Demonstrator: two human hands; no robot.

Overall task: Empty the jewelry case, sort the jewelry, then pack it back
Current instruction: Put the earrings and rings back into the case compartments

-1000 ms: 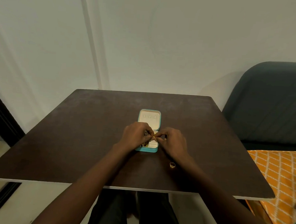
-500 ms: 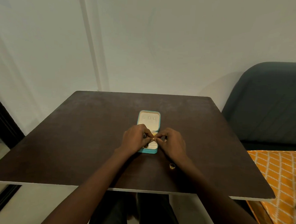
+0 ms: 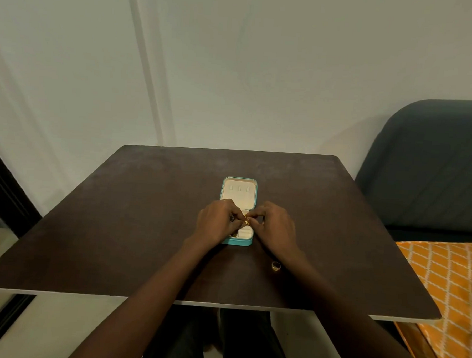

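My left hand [image 3: 218, 224] and my right hand [image 3: 274, 228] meet over the near half of the jewelry case [image 3: 238, 198], just below the middle of the frame. Both have their fingers curled in, and together they pinch a small gold piece [image 3: 246, 222] between the fingertips, right where the two hands touch. It is too small for me to say what kind of piece it is. A dark ring sits on a finger of my left hand.

The case is teal outside and cream inside, lying open on the dark brown table [image 3: 117, 227]. Its lid lies flat toward the top of the frame, with three small loops in a row across it. The bottom half is mostly hidden under my hands; a cream compartment shows at its lower right, and a bit of gold glints at its lower left beside my left hand.

A gold ring [image 3: 276, 265] lies on the table below the case and to the right, just beside my right wrist.

At the right edge of the frame stands a dark chair [image 3: 435, 167], and below it an orange patterned cloth [image 3: 448, 280].
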